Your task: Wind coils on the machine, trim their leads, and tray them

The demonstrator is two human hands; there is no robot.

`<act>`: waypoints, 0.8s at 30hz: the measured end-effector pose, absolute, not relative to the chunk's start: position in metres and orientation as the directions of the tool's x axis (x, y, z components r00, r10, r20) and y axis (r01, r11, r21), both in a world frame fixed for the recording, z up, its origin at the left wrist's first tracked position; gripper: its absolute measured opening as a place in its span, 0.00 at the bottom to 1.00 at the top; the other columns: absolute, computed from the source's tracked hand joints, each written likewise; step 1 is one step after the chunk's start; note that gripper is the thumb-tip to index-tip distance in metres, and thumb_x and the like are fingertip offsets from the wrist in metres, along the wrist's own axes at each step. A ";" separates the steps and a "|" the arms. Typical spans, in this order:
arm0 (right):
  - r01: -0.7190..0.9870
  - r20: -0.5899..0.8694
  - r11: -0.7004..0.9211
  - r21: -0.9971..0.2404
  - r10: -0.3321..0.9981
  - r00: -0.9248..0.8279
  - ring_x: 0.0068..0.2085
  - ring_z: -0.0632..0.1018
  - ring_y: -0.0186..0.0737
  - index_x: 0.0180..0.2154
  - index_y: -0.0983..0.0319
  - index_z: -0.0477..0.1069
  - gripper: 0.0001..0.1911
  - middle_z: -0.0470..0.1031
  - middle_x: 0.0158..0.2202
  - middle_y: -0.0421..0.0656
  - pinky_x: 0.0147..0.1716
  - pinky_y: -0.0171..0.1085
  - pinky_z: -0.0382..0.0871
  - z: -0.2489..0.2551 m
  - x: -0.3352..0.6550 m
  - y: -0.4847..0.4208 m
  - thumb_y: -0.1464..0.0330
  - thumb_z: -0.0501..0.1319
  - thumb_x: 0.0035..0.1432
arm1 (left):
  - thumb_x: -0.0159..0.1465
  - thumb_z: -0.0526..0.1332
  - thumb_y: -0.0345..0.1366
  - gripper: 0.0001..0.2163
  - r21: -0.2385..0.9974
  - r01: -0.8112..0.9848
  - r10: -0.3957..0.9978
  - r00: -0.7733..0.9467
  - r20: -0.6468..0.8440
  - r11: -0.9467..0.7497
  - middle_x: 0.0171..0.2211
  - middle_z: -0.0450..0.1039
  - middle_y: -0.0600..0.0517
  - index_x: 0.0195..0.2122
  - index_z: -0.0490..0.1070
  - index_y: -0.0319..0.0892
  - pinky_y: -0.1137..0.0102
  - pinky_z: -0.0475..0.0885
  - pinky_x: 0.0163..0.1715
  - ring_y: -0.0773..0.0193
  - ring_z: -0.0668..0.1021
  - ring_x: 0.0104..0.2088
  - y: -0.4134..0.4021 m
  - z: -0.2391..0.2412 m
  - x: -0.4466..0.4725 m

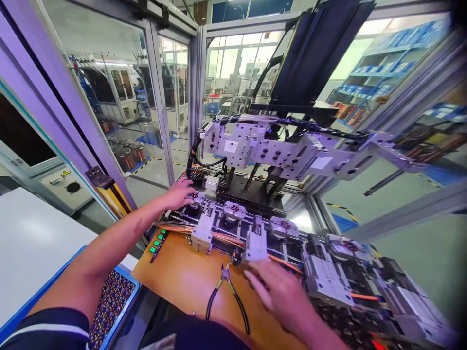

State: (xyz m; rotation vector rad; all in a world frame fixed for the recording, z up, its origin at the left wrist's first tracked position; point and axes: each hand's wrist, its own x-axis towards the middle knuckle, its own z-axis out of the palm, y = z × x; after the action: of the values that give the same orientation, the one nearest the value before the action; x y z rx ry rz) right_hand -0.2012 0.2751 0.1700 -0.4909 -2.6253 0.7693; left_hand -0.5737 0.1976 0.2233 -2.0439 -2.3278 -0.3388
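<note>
My left hand reaches to the leftmost fixture of the machine. Its fingers are bent together at the small round part there; what lies between the fingertips is hidden. My right hand hovers over the front of the orange-brown board, fingers loosely stretched and apart, near a silver clamp block. Nothing shows in it. To its left lie diagonal cutters with black handles, jaws pointing away from me. Similar round parts with dark red centres sit in fixtures farther right, such as one round part.
A metal beam with plates spans above the fixtures. Orange cables run along the row. Green buttons are at the board's left. A blue tray of small pieces stands beside my left arm. Framed clear panels surround the machine.
</note>
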 end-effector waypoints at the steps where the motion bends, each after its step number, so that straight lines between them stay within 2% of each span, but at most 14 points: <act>1: 0.200 0.264 0.829 -0.522 0.380 -0.886 0.42 0.77 0.51 0.40 0.62 0.76 0.18 0.77 0.39 0.52 0.46 0.50 0.73 0.188 -0.211 0.291 0.59 0.51 0.67 | 0.64 0.63 0.39 0.16 0.128 0.987 0.984 -0.117 0.134 0.100 0.59 0.66 0.43 0.51 0.71 0.40 0.47 0.65 0.57 0.48 0.68 0.59 0.203 0.224 -0.574; 3: 0.162 0.294 0.884 -0.439 0.311 -0.904 0.48 0.75 0.50 0.43 0.62 0.75 0.13 0.75 0.45 0.52 0.52 0.50 0.70 0.216 -0.237 0.325 0.64 0.54 0.66 | 0.66 0.61 0.40 0.15 0.092 0.993 0.992 -0.086 0.090 0.077 0.57 0.67 0.44 0.52 0.70 0.40 0.49 0.68 0.55 0.51 0.71 0.56 0.211 0.227 -0.573; 6: 0.149 0.259 0.925 -0.348 0.248 -0.934 0.55 0.71 0.51 0.44 0.64 0.74 0.10 0.71 0.53 0.52 0.57 0.50 0.67 0.231 -0.280 0.366 0.71 0.60 0.61 | 0.66 0.60 0.40 0.16 0.043 0.996 0.996 -0.078 0.047 0.076 0.56 0.68 0.44 0.53 0.69 0.41 0.51 0.71 0.52 0.53 0.73 0.53 0.218 0.232 -0.573; 11: 0.166 0.107 0.949 -0.270 0.200 -0.974 0.59 0.67 0.51 0.46 0.65 0.72 0.13 0.65 0.59 0.50 0.57 0.54 0.65 0.218 -0.323 0.391 0.68 0.65 0.60 | 0.66 0.60 0.40 0.16 0.020 0.998 0.997 -0.059 -0.052 0.060 0.56 0.68 0.44 0.53 0.69 0.41 0.52 0.71 0.52 0.53 0.74 0.53 0.220 0.233 -0.578; 18: 0.179 -0.076 0.952 -0.249 0.165 -0.983 0.59 0.68 0.49 0.45 0.64 0.73 0.11 0.66 0.59 0.49 0.58 0.53 0.64 0.219 -0.335 0.396 0.65 0.64 0.63 | 0.66 0.61 0.40 0.16 0.123 0.992 0.984 0.017 -0.176 0.005 0.55 0.69 0.44 0.53 0.69 0.40 0.52 0.72 0.51 0.54 0.75 0.52 0.223 0.232 -0.588; 24: 0.165 -0.162 0.943 -0.289 0.122 -0.979 0.57 0.69 0.48 0.44 0.65 0.73 0.11 0.68 0.57 0.48 0.56 0.52 0.66 0.225 -0.343 0.401 0.65 0.64 0.63 | 0.66 0.61 0.39 0.15 0.239 0.970 0.997 -0.024 -0.070 0.041 0.54 0.70 0.45 0.52 0.69 0.40 0.52 0.72 0.51 0.54 0.74 0.52 0.226 0.239 -0.582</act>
State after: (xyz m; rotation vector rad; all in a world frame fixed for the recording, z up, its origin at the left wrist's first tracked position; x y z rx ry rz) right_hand -0.3426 0.4009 0.2248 -0.2406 -3.2368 0.5019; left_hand -0.5818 0.2264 0.2394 -2.3324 -2.4106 -0.2099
